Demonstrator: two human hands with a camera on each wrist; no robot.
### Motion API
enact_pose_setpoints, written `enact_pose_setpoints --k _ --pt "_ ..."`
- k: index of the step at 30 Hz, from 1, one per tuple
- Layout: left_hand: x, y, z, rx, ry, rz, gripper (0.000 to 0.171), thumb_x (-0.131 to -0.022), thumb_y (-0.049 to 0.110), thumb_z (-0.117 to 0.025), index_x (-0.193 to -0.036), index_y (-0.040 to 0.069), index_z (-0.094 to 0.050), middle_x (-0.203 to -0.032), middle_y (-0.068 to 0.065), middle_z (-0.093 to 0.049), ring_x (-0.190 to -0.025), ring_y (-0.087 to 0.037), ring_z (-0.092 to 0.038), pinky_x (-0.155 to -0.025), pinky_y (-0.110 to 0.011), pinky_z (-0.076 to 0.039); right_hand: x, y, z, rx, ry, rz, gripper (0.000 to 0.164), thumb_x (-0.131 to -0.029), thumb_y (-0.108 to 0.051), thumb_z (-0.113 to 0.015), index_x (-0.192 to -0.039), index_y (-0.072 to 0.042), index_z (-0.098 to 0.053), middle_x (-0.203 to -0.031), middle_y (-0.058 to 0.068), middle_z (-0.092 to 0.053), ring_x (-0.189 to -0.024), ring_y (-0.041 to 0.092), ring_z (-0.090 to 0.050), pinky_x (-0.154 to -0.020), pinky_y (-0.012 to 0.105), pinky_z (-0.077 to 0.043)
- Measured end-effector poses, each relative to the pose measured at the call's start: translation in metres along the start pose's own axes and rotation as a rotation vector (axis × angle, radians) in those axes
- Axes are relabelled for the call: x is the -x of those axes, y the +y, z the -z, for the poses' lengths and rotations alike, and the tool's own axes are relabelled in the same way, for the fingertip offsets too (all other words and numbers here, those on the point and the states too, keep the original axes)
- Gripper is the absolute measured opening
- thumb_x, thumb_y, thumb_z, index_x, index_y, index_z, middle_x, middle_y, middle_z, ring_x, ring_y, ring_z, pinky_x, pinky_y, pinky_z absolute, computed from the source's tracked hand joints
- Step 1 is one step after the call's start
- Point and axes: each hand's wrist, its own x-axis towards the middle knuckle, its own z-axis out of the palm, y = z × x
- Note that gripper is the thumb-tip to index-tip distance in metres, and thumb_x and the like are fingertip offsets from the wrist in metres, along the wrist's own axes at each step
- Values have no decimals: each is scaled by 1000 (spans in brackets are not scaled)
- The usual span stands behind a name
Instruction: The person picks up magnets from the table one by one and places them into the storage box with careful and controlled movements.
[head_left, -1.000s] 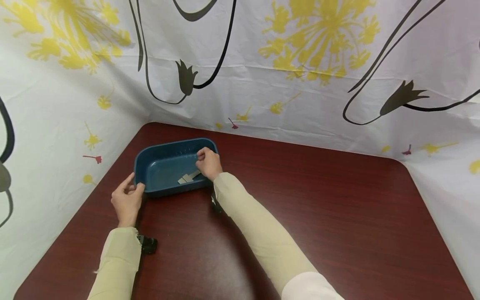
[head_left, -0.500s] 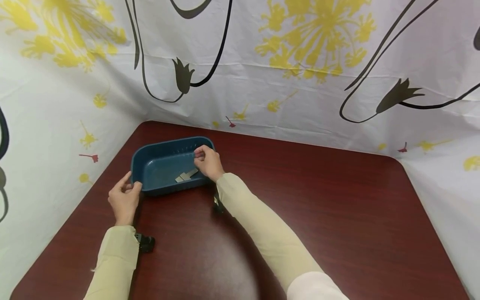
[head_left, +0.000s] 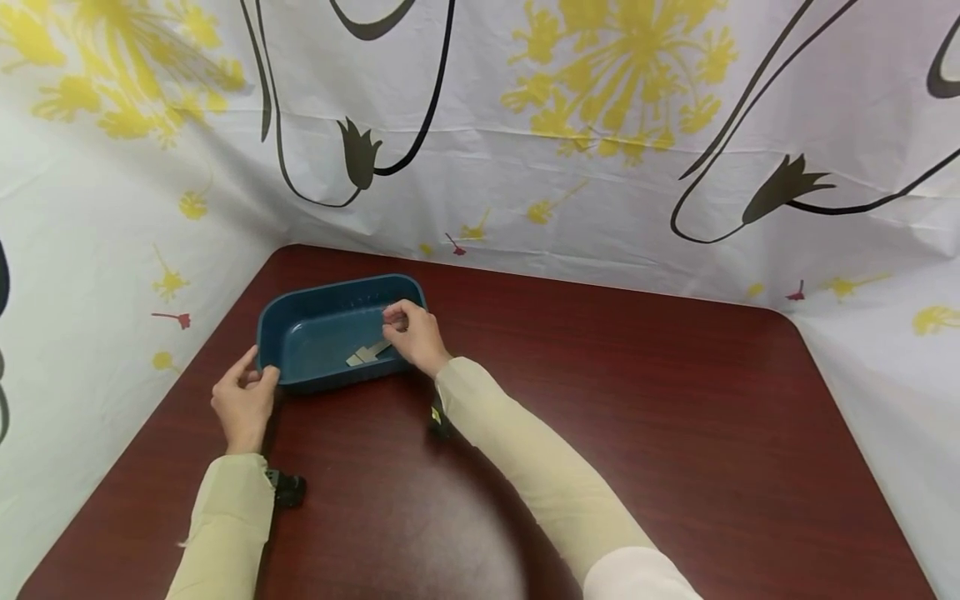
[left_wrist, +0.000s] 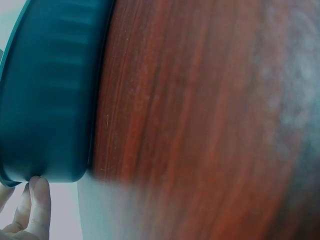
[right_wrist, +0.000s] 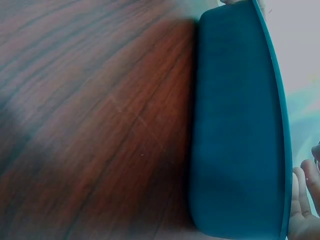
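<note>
In the head view, a blue plastic bin point(head_left: 322, 333) stands at the table's far left. My left hand point(head_left: 243, 408) holds its near left corner; in the left wrist view, fingertips point(left_wrist: 39, 192) touch the bin's end wall just under the rim. My right hand point(head_left: 418, 337) is over the bin's right end, fingers bent, thumb and index finger close together. Whether anything is between them cannot be made out. Pale flat strips point(head_left: 363, 356) lie on the bin floor near its front wall, running toward the right hand. In the right wrist view, the wall hides part of that hand point(right_wrist: 305, 205).
The bin rests on a dark red-brown table point(head_left: 600, 433) that stretches away to the right. Patterned white cloth point(head_left: 480, 158) hangs behind the table and along its left side. A small black device point(head_left: 287, 489) is strapped at the left wrist.
The head view has shifted slightly, moving the scene to the left. My right hand has lowered a little over the bin, its fingers shifting slightly. The left hand keeps its place at the corner.
</note>
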Motion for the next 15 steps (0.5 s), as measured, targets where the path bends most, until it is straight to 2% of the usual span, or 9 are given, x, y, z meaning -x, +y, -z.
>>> enact_pose_setpoints --k 7,15 --pt "1 2 0 1 -2 -6 42 -78 19 -57 -120 19 -60 -72 4 -51 -50 9 -46 -57 -14 -36 10 3 4 39 19 91 18 -84 -6 -59 -101 -1 -60 -102 9 -58 -87 19 -58 -72 20 -45" --pt "3 3 2 1 -7 -19 42 -79 18 -56 -121 18 -59 -74 1 -52 -50 8 -46 -55 -13 -35 23 2 6 39 -3 134 18 -84 -7 -60 -101 -1 -60 -100 9 -56 -84 17 -57 -70 19 -45"
